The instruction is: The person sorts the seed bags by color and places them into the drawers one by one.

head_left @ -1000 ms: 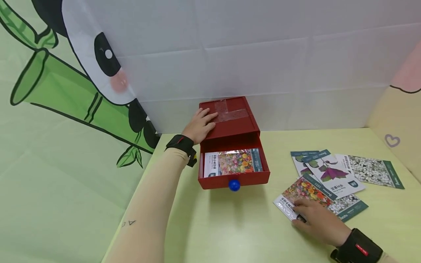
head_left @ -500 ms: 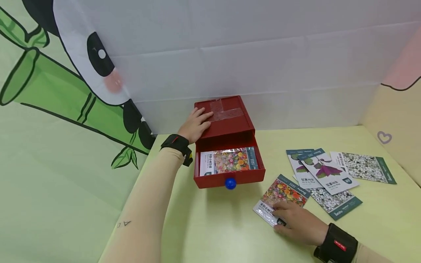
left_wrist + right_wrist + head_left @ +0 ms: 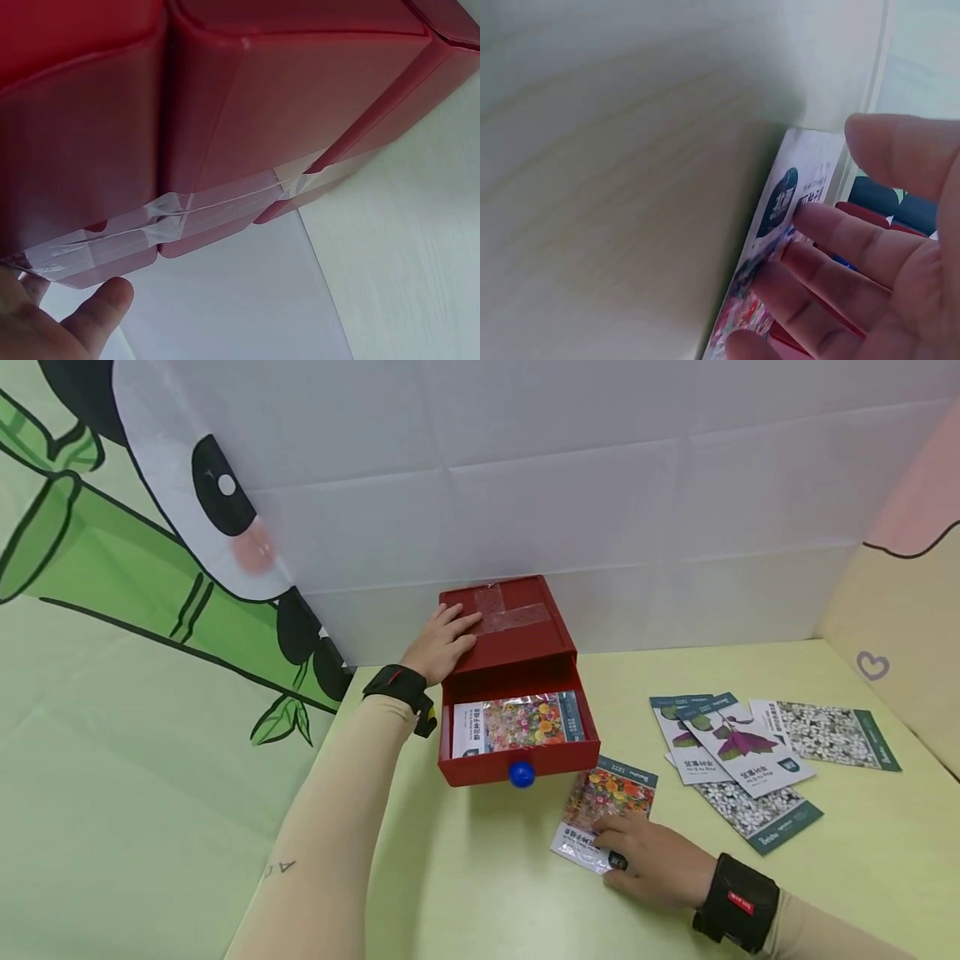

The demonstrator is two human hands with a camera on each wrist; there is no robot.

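The right grip [image 3: 654, 864] lies on a mixed-flower seed packet [image 3: 611, 793], its fingers extended against the printed face rather than curled round it. That packet is flat on the desk [image 3: 480, 893], its upper end near the front right corner of a drawer [image 3: 480, 770]; whether it reaches beneath is unclear. The left grip [image 3: 441, 647] rests with fingers spread on top of the red drawer box [image 3: 517, 647], which has clear tape on its top and side. The drawer is pulled out, with a blue knob [image 3: 521, 774] on its front, and holds another mixed-flower packet [image 3: 532, 722], face up. Farther right, two purple-flower packets [image 3: 750, 752] overlap, the upper one partly covering a white-flower packet [image 3: 765, 814]; a second white-flower packet [image 3: 840, 735] lies behind.
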